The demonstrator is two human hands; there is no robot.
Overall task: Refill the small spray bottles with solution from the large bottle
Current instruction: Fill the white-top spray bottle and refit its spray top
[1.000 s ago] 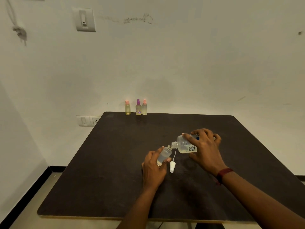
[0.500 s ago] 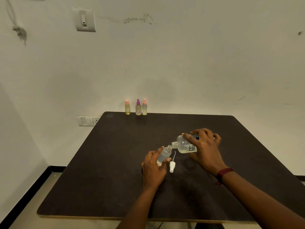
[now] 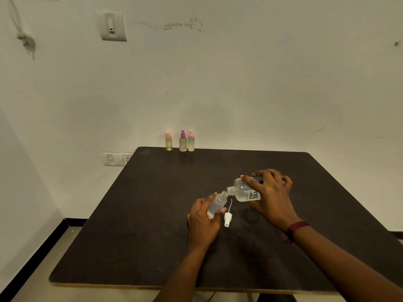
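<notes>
Just beside the white spray cap (image 3: 227, 219) lying on the dark table (image 3: 152, 214), the pour is on. From the head view, the left hand (image 3: 202, 221) curls round the small spray bottle (image 3: 217, 204), tilted with its open neck up, just left of that cap. The right hand (image 3: 270, 197) grips the large bottle (image 3: 244, 191), tipped nearly flat up and right of the cap, its spout meeting the small neck. Clear liquid sits partway up, so I'd call this mid-fill. Next comes levelling the large bottle before overflow, then screwing that cap back on. Three more small bottles (image 3: 182, 141) wait well beyond the cap, at the far edge.
</notes>
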